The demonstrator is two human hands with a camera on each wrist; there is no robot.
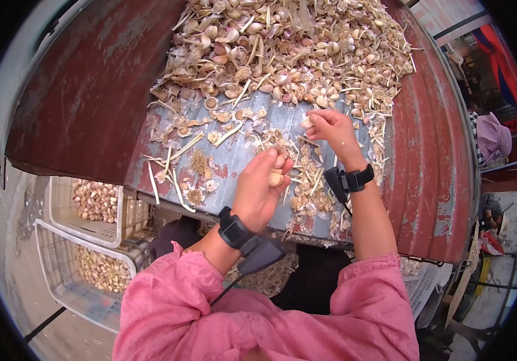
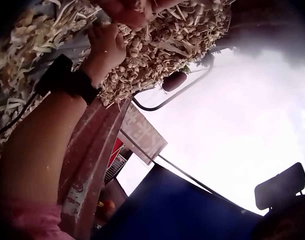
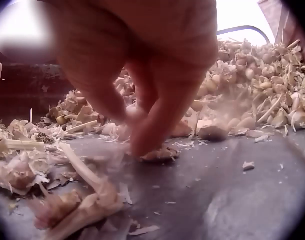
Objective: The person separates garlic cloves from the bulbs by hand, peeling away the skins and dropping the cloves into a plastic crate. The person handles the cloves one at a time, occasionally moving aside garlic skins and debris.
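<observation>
Garlic cloves [image 1: 276, 178] lie in the curled fingers of the left hand [image 1: 257, 191], above the metal sheet near its front edge. Up and to the right, the right hand [image 1: 332, 135] pinches a pale clove [image 1: 306, 123] between thumb and fingers. In the right wrist view the fingers of the right hand [image 3: 142, 75] point down just over the grey surface, with a small pale piece between them. The left wrist view shows the right hand [image 2: 105, 50] beside the garlic, and part of the left hand [image 2: 125, 11] at the top edge.
A large heap of loose cloves [image 1: 282, 48] covers the back of the metal sheet [image 1: 427, 162]. Dry stalks [image 1: 186, 146] and skins are scattered nearer. Two crates [image 1: 120, 216] with cloves stand below at the left, and another crate [image 1: 422, 289] is at the lower right.
</observation>
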